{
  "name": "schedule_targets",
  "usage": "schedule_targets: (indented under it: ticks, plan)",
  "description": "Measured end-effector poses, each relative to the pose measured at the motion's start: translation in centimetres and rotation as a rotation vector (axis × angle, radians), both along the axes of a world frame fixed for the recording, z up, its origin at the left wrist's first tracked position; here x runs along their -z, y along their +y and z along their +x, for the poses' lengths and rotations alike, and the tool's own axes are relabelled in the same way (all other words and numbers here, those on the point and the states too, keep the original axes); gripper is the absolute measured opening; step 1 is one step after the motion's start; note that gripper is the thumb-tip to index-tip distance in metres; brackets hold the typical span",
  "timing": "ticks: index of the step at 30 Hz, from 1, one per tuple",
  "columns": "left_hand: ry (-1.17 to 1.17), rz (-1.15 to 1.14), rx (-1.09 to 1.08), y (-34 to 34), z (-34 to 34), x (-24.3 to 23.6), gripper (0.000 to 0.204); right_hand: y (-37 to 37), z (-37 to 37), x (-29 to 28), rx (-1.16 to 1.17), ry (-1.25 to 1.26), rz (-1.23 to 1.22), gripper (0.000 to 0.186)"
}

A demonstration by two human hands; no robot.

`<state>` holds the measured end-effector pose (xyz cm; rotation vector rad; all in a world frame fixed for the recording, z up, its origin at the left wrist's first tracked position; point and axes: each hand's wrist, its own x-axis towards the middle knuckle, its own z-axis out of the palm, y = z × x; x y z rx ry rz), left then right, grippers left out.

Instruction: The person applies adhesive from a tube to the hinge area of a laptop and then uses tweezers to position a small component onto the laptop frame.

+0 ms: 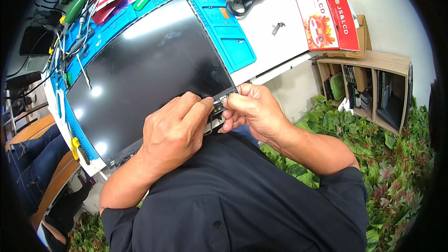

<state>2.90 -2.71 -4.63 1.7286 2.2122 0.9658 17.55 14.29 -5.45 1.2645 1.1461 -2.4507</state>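
A dark laptop screen [154, 65] lies tilted across a blue repair mat [233, 49], its near right corner close to my body. A small metal hinge piece [218, 108] with brass-coloured screw points shows at that corner. My right hand [252, 109] pinches the corner by the hinge between thumb and fingers. My left hand [175, 123] is closed beside it, with thumb and fingertips pressed together at the screen's lower edge. Whatever lies between the left fingertips is hidden. A thin dark wire loop hangs below the left fingers.
Black-handled scissors [247, 0], a small metal part [278, 28] and a red-and-white box [322, 16] stand on the white table. Cables and a green-handled tool [83, 0] crowd the left. Yellow-handled cutters [77, 149] lie near the left edge. A wooden shelf [373, 63] and leafy greenery are at right.
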Motion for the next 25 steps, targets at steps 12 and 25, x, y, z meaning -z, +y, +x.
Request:
schedule_targets:
  ticks: [12,25]
  plan:
    - [0.023,0.011,-0.002,0.03,0.09,-0.01,0.023,-0.49,0.25,0.43,0.047,0.034,-0.029,0.02]
    - [-0.041,0.015,-0.011,-0.06,0.08,0.07,0.021,-0.53,0.39,0.84,0.059,0.052,-0.043,0.02]
